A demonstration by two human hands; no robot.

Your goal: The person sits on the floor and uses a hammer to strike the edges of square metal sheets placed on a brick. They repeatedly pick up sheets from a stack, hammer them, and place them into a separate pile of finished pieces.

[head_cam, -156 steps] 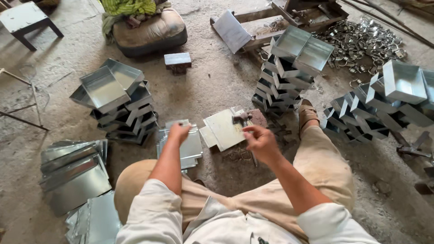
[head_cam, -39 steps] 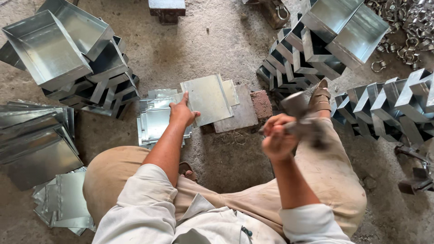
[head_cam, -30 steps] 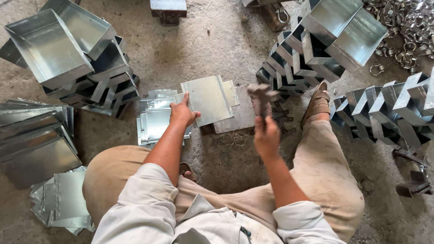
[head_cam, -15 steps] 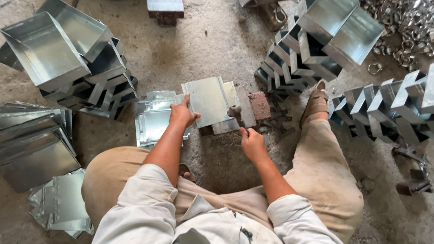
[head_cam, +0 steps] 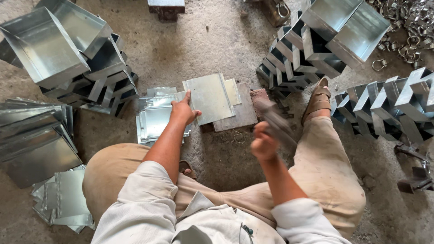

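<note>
A: Where is the metal sheet (head_cam: pixel 209 97) lying?

B: It lies flat on a thicker plate (head_cam: pixel 240 110) on the concrete floor (head_cam: pixel 212 40), in front of the seated person. Its long axis runs away from the person, a little tilted to the left.

A: Which hand is nearer to it?

B: The left hand (head_cam: pixel 183 110). It rests on the sheet's left edge with the fingers spread flat and pressing it down; the thumb points toward the middle of the sheet. The right hand (head_cam: pixel 263 143) is apart from the sheet, raised, to the right and nearer to the body.

A: What does the right hand hold?

B: Its fingers are closed around the handle of a hammer (head_cam: pixel 276 121). The tool is blurred, and its head points up and left, toward the right edge of the sheet. So the sheet lies forward and left from this hand.

A: And around them?

B: A low pile of flat blanks (head_cam: pixel 156 119) lies under the left wrist. Stacks of folded metal trays (head_cam: pixel 68 49) stand at the left, and more trays (head_cam: pixel 339 27) at the right, beside the sandalled foot (head_cam: pixel 316 100).
</note>
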